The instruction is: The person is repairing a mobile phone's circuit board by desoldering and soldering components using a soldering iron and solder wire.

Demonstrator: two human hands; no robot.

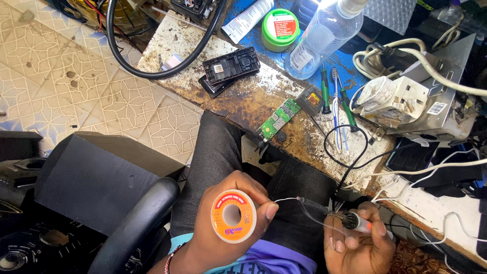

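My left hand [231,228] grips an orange-and-white spool of solder wire [233,215] above my lap, and a thin strand of solder [285,199] runs from my thumb to the right. My right hand [357,246] holds a soldering iron [350,219], whose dark tip [310,203] meets the end of the strand. A green circuit board [278,120] lies at the near edge of the worn workbench [243,101], beyond both hands.
On the bench lie a black plastic cover [231,65], screwdrivers [335,96], a clear bottle [319,35], a green-lidded jar [280,28], a white socket block [393,101] and several cables. A black speaker box [101,175] and a chair arm [137,223] stand at my left on the tiled floor.
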